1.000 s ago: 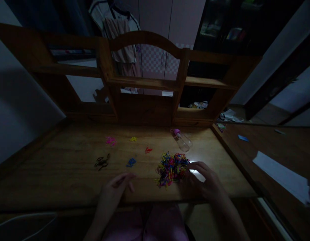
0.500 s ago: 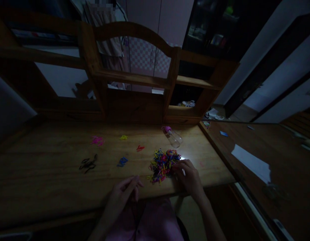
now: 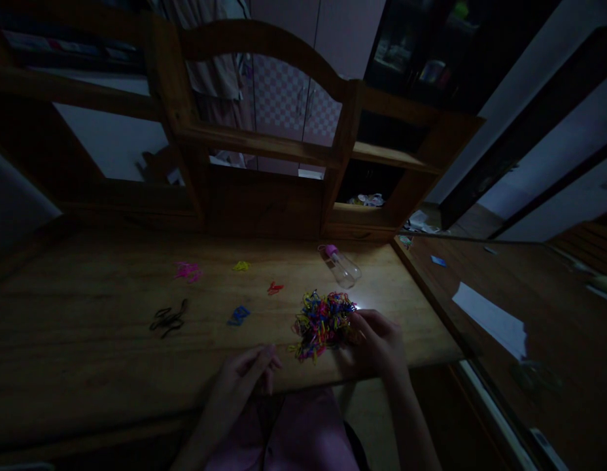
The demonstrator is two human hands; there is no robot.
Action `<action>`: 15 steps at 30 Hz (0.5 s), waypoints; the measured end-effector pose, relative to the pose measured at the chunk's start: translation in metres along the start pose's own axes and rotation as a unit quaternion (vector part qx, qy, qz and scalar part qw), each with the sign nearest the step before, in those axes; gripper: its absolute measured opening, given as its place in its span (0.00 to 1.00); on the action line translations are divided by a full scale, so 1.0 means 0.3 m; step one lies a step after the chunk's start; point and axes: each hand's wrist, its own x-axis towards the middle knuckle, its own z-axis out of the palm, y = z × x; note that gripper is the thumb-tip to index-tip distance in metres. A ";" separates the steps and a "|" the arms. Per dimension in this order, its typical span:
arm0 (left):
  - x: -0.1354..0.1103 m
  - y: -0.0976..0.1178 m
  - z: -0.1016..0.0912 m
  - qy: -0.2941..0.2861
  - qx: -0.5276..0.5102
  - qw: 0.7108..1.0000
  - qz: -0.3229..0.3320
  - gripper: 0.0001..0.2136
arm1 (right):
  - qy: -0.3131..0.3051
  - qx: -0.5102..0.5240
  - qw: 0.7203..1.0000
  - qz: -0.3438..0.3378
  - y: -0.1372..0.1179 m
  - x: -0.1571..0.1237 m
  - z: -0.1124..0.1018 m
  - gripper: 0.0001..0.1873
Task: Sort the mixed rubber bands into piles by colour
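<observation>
A tangled heap of small multicoloured loops, which look like rubber bands (image 3: 323, 324), lies on the wooden desk in front of me. At the heap's right edge is my right hand (image 3: 379, 337), thumb and index finger pinched together; whatever is between the fingertips is too dark and small to make out. My left hand (image 3: 247, 373) rests by the desk's front edge, left of the heap, fingers loosely curled in and nothing visible in them. Small separate groups lie further left: red bands (image 3: 275, 288), blue bands (image 3: 239, 316), yellow bands (image 3: 241, 266), pink bands (image 3: 188, 271) and black bands (image 3: 169, 318).
Behind the heap, a clear bottle with a pink cap (image 3: 345, 269) lies on its side. A wooden shelf unit (image 3: 264, 150) borders the back of the desk (image 3: 112, 294). To the right, a lower brown surface holds white paper (image 3: 490, 320) and a small blue packet (image 3: 437, 260).
My right hand has drawn slightly right, from inside the heap to its edge. The left hand stays where it was. The view has shifted a little.
</observation>
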 end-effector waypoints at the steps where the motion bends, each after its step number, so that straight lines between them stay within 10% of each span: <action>1: 0.000 -0.001 -0.001 -0.001 0.002 1.000 0.001 0.21 | 0.002 0.021 1.000 0.019 -0.004 0.003 0.003 0.12; 8: 0.001 0.001 0.001 0.004 0.006 1.000 -0.022 0.21 | -0.017 0.187 0.973 0.132 0.004 0.026 0.041 0.14; 15: 0.003 -0.003 0.007 0.002 -0.003 1.000 -0.025 0.22 | -0.066 0.068 0.995 0.039 -0.112 0.111 0.144 0.15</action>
